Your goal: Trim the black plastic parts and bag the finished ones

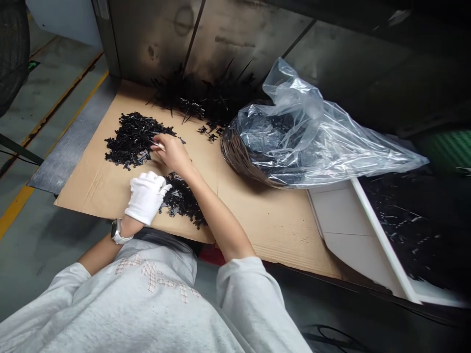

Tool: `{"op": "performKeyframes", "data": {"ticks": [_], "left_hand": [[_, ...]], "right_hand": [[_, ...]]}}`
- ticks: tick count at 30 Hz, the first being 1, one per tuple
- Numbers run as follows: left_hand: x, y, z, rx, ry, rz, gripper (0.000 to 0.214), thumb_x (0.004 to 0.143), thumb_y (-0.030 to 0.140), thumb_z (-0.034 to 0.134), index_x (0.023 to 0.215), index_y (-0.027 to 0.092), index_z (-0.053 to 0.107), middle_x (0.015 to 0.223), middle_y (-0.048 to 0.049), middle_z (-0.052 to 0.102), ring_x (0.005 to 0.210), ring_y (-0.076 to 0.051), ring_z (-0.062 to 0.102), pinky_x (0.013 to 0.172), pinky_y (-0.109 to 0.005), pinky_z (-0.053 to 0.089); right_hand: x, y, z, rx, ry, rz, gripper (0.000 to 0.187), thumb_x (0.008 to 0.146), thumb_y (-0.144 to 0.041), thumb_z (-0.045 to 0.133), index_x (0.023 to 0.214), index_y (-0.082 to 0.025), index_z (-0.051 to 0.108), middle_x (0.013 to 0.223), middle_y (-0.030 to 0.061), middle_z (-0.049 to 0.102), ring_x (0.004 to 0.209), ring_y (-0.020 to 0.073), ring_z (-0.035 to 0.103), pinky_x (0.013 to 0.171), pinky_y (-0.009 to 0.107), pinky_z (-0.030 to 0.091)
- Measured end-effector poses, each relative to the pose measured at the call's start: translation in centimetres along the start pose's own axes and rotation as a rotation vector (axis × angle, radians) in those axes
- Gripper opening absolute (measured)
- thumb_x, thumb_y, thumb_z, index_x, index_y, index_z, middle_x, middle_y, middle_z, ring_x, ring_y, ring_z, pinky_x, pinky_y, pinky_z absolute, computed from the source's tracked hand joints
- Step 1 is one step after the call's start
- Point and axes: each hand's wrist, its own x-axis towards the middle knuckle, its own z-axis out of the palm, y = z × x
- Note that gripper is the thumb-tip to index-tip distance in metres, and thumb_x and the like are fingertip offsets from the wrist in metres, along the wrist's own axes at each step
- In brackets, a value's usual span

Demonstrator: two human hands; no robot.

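Note:
My left hand [146, 198] wears a white glove, its fingers curled over the cardboard beside a smaller heap of black plastic parts [181, 198]; whatever it may hold is hidden. Bare and reaching across that heap, my right hand [172, 153] is closed at the near right edge of a larger pile of small black plastic parts [134, 137]. Something small and pale shows at its fingertips, too little to name. Both heaps lie on a flattened cardboard sheet [99, 186].
A round basket [239, 157] lined with a clear plastic bag [312, 127] stands right of centre. Black branching plastic pieces [206, 98] lie against the metal panel [235, 39] behind. A white-walled tray [386, 240] with dark contents sits at the right. The table's metal edge [73, 142] shows at left.

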Motion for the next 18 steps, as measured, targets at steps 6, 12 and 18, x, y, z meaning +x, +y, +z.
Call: {"op": "performKeyframes", "data": {"ticks": [6, 12, 18], "left_hand": [[-0.2, -1.2, 0.0, -0.392, 0.247, -0.141, 0.029, 0.092, 0.042, 0.050, 0.094, 0.016, 0.065, 0.091, -0.0095, 0.068, 0.081, -0.021, 0.060, 0.074, -0.033, 0.042], [0.8, -1.4, -2.3, -1.039, 0.269, -0.300, 0.031, 0.094, 0.045, 0.040, 0.097, 0.019, 0.056, 0.080, -0.0018, 0.062, 0.066, -0.011, 0.056, 0.069, -0.025, 0.046], [0.7, 2.3, -3.9, -1.503, -0.127, -0.201, 0.041, 0.084, 0.057, 0.052, 0.069, 0.020, 0.046, 0.059, 0.0036, 0.045, 0.051, -0.008, 0.037, 0.050, -0.023, 0.035]], "right_hand": [[3.5, -0.4, 1.4, 0.086, 0.018, 0.091, 0.008, 0.088, -0.018, 0.056, 0.085, -0.015, 0.063, 0.098, 0.0090, 0.066, 0.091, 0.0202, 0.058, 0.079, 0.031, 0.042], [-2.6, -2.2, -3.8, 0.740, -0.027, 0.261, 0.033, 0.082, -0.044, 0.068, 0.072, -0.019, 0.049, 0.062, -0.0053, 0.047, 0.054, 0.0071, 0.040, 0.052, 0.023, 0.034], [-9.0, -4.4, -6.4, 0.778, -0.073, 0.183, 0.044, 0.088, -0.062, 0.053, 0.085, -0.018, 0.053, 0.067, -0.0031, 0.051, 0.058, 0.0081, 0.044, 0.054, 0.023, 0.037]]}}
